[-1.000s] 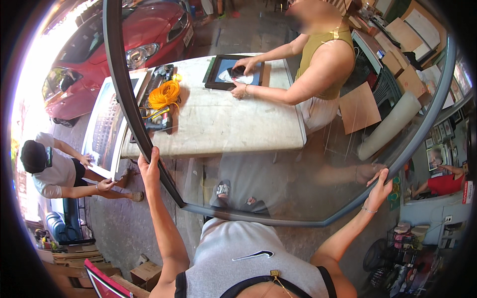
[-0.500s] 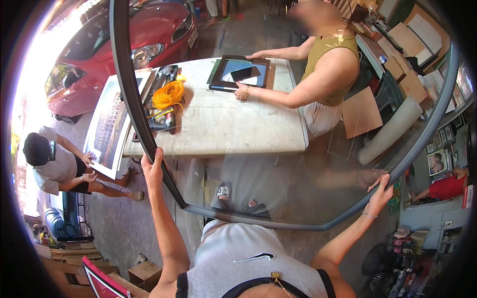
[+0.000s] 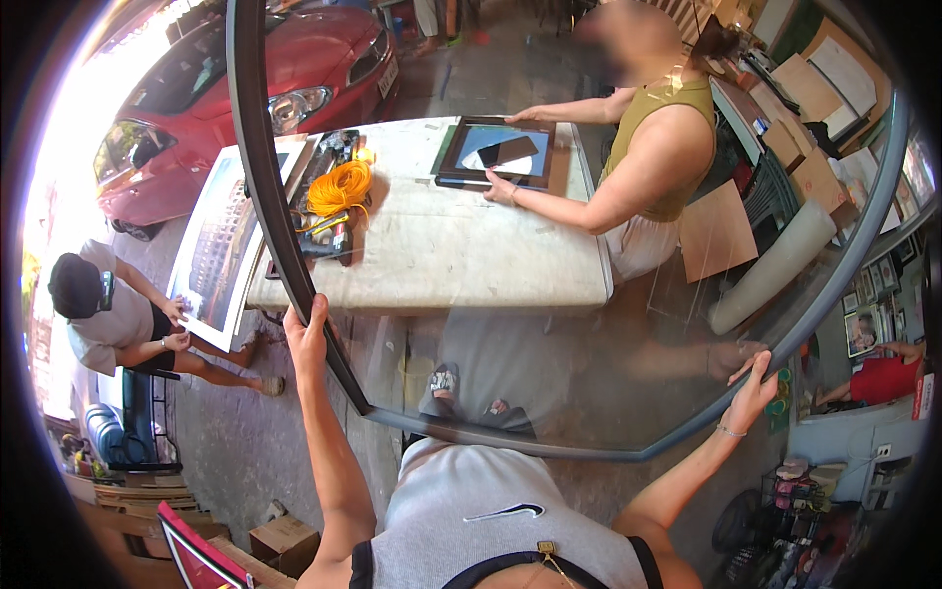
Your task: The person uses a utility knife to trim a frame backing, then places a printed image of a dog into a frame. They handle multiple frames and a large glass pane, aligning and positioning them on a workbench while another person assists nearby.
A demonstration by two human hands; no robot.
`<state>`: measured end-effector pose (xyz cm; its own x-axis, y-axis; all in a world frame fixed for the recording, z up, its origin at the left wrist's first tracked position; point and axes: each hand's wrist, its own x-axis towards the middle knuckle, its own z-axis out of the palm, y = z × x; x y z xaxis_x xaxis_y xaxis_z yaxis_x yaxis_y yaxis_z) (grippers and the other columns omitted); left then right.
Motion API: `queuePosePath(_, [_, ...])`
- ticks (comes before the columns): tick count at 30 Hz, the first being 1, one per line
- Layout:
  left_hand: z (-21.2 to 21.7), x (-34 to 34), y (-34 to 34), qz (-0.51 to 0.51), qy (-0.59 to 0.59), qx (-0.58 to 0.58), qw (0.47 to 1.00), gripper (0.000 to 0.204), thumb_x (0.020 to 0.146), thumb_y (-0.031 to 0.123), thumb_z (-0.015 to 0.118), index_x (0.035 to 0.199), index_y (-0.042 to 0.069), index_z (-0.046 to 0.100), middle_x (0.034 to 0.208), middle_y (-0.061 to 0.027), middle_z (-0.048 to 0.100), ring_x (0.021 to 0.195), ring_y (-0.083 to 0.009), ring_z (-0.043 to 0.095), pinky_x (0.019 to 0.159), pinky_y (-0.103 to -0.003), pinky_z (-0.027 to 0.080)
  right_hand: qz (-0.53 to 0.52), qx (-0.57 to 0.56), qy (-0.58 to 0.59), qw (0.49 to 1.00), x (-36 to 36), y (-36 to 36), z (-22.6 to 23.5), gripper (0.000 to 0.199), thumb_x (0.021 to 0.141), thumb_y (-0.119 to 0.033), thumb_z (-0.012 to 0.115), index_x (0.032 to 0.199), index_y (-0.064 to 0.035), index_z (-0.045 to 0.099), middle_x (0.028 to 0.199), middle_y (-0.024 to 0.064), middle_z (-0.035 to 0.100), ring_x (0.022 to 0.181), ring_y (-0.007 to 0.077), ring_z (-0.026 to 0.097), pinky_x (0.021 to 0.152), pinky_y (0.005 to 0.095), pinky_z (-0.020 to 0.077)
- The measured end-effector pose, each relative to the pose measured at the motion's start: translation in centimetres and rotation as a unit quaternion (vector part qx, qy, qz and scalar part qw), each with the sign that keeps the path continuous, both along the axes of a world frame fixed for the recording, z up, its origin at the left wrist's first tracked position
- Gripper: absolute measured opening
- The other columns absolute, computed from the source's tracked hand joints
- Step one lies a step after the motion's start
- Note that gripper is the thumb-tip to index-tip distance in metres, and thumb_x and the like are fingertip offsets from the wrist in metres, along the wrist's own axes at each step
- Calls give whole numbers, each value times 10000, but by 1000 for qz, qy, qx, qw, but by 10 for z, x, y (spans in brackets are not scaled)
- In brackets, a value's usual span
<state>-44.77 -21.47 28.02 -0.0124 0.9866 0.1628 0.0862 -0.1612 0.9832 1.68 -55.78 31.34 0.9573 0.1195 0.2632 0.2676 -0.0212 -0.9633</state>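
Observation:
Upright before me stands a large clear panel in a dark grey frame (image 3: pixel 530 446), its top beyond the picture. My left hand (image 3: pixel 307 336) is closed around the frame's left side, thumb up, near the lower corner. My right hand (image 3: pixel 752 395) grips the right side lower down, fingers curled over the edge; a faint reflection of it shows in the panel. Through the panel I see a pale worktable (image 3: pixel 461 265). Across it a person in an olive top (image 3: pixel 667 137) holds a dark picture frame (image 3: pixel 453 157) with a dark phone-like rectangle (image 3: pixel 507 150) over it.
An orange cord coil (image 3: pixel 340 188) lies among tools at the table's left. Another person in a cap (image 3: pixel 98 314) handles a large print (image 3: pixel 211 245) overhanging that end. A red car (image 3: pixel 186 118) stands behind. At right are cardboard sheets (image 3: pixel 721 231) and a pale roll (image 3: pixel 775 265).
The other person's picture frame has slid slightly right on the table. My view has shifted a little, and the large panel's left side sits slightly further right. Both my hands keep their hold.

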Motion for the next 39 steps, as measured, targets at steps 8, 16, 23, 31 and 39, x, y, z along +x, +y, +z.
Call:
queuePosePath(8, [-6,-7,-2,2,-41,-23,999,289,897,327,652,815,79,529,612,8,491,454,-94,497,420,-243,396,15,-9,-22,1000,1,2,1,275,974,-293,531,910,-25,533,690,1,465,523,70,435,452,226,373])
queuePosePath(16, [-14,-10,4,9,-19,6,1000,271,925,323,609,810,101,505,568,24,463,402,-95,469,376,-242,359,31,-13,-27,999,2,20,7,276,967,-296,545,899,-30,528,670,-4,458,508,71,427,457,228,367])
queuePosePath(23, [-18,-9,11,16,-28,-36,999,287,907,325,635,812,79,524,587,3,479,415,-100,479,386,-249,370,54,-17,0,998,7,47,16,251,955,-280,569,900,-39,530,672,-13,462,519,62,434,461,224,374])
queuePosePath(31, [-29,0,34,38,-25,-60,997,306,894,349,647,804,89,513,552,5,469,395,-105,468,375,-252,374,86,-58,-15,995,24,85,19,256,942,-284,594,886,-39,544,629,-28,449,481,51,411,439,218,365])
queuePosePath(39, [-52,25,97,41,41,-92,994,326,874,390,659,825,91,541,541,21,455,389,-89,455,358,-246,365,92,-114,-26,989,56,155,8,273,935,-273,598,899,-2,588,565,-28,437,438,48,402,405,219,359])
